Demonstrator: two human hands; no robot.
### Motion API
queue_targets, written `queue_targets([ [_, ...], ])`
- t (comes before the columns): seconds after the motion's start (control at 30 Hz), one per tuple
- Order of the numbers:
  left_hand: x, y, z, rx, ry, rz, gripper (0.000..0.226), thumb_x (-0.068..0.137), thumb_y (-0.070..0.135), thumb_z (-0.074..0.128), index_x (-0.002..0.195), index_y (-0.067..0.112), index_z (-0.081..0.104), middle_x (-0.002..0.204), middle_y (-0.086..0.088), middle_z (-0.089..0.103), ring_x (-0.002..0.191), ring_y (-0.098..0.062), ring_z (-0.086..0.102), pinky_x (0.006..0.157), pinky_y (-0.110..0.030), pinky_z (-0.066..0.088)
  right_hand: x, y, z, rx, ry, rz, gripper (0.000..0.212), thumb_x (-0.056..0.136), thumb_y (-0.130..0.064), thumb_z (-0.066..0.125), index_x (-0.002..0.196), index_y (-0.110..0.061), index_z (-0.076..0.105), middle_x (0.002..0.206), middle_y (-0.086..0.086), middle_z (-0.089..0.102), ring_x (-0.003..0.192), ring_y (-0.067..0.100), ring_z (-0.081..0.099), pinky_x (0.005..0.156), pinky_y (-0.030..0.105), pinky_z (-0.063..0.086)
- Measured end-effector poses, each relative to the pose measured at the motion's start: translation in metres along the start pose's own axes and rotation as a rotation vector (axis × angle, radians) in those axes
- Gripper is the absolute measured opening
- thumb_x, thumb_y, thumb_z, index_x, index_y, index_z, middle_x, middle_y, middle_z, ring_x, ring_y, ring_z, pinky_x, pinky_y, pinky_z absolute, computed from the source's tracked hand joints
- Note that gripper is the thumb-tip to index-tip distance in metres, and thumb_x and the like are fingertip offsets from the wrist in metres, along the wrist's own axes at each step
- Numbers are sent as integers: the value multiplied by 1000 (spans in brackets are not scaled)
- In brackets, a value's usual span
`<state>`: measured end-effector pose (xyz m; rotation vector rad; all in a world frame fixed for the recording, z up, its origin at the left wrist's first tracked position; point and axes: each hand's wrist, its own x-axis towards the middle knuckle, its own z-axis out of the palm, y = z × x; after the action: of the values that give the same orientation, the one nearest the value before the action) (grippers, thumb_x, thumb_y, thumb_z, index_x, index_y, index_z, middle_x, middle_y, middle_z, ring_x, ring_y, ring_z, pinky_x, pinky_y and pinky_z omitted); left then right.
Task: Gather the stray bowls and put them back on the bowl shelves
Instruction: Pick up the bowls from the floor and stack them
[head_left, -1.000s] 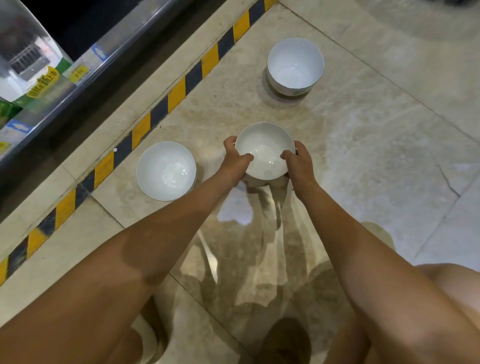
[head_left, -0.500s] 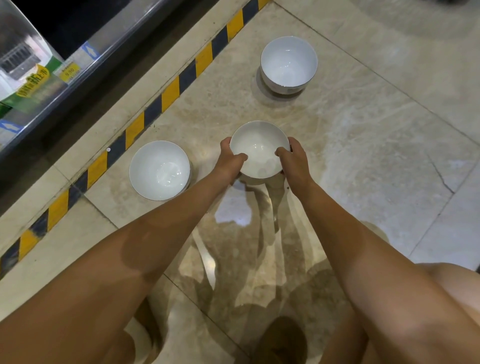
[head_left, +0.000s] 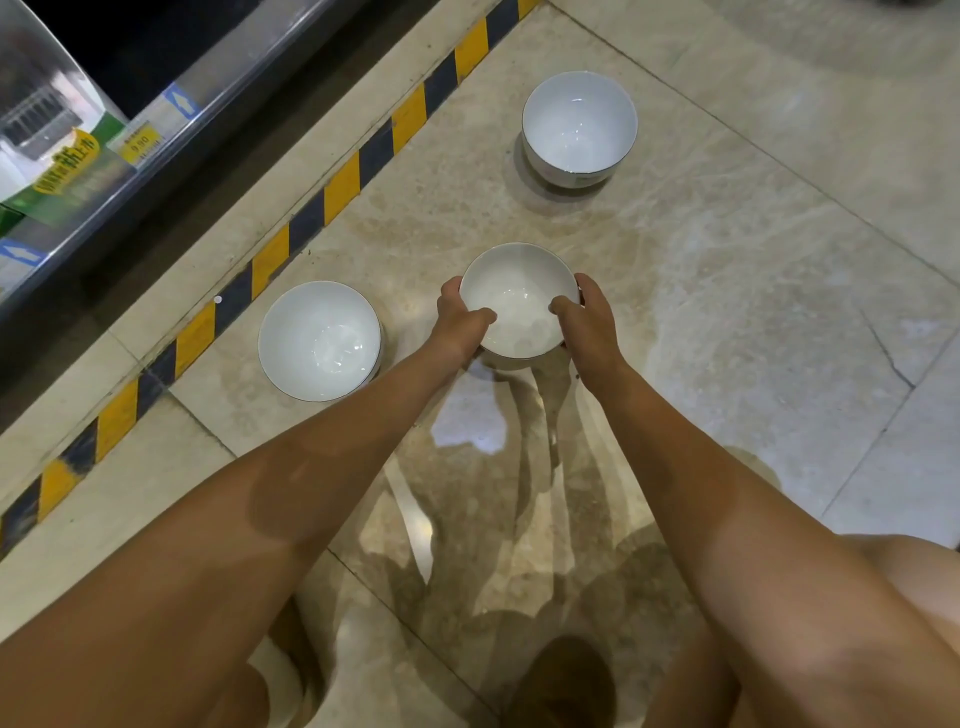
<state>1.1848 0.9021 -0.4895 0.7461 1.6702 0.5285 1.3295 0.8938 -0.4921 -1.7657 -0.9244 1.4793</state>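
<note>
Three white bowls are on or near the beige marble floor. I grip the middle bowl (head_left: 517, 299) from both sides: my left hand (head_left: 460, 322) on its left rim with the thumb inside, my right hand (head_left: 584, 322) on its right rim. Whether it still touches the floor I cannot tell. A second bowl (head_left: 319, 340) stands on the floor to the left, close to the striped tape. A third bowl (head_left: 579, 127) stands farther away, up and to the right.
A yellow and black hazard stripe (head_left: 291, 244) runs diagonally along the floor. Beyond it, at upper left, is a shelf edge (head_left: 156, 135) with price tags and a packaged product (head_left: 47, 150). My knee (head_left: 914, 587) shows at the lower right.
Both hands stay closed on the middle bowl. The bowl and hands sit slightly lower in the view than a second ago; the other two bowls have not moved.
</note>
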Motion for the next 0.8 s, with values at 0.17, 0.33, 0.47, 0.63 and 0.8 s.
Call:
queue_targets([
  [0.17,-1,0,0,-13,-13,28,68,87,2,52,145,17,20,141,-11,37,126,-31,43,102,-48,45,-1,2,-1,-2,3,-22,38,76,-16,47,113,-17,54,100,-2,56,96,23,57,75,35,51],
  [0.33,-2,-2,0,-40,-41,54,74,87,1,51,148,21,14,143,-8,35,126,-30,42,103,-48,45,-4,3,-1,4,-2,-20,43,71,-20,46,114,-18,53,101,-3,56,100,25,57,80,39,53],
  [0.47,-3,-5,-2,-31,-55,78,74,87,2,49,149,22,13,141,-9,37,125,-29,43,96,-40,49,-7,5,0,-36,-17,-30,62,70,-24,46,132,-20,44,120,2,54,110,25,55,89,41,53],
  [0.63,-12,-7,-6,155,-17,211,68,87,6,48,148,19,21,148,-4,31,129,-23,38,65,-9,41,-13,2,5,-231,53,-128,58,77,-23,51,134,-18,43,136,4,45,125,25,41,101,39,44],
  [0.8,-39,-8,-29,453,167,396,59,83,26,46,141,15,37,147,-3,39,132,-23,38,101,-37,40,-33,-9,17,-503,129,-333,51,83,-11,53,134,-7,42,140,8,43,135,25,28,100,36,40],
])
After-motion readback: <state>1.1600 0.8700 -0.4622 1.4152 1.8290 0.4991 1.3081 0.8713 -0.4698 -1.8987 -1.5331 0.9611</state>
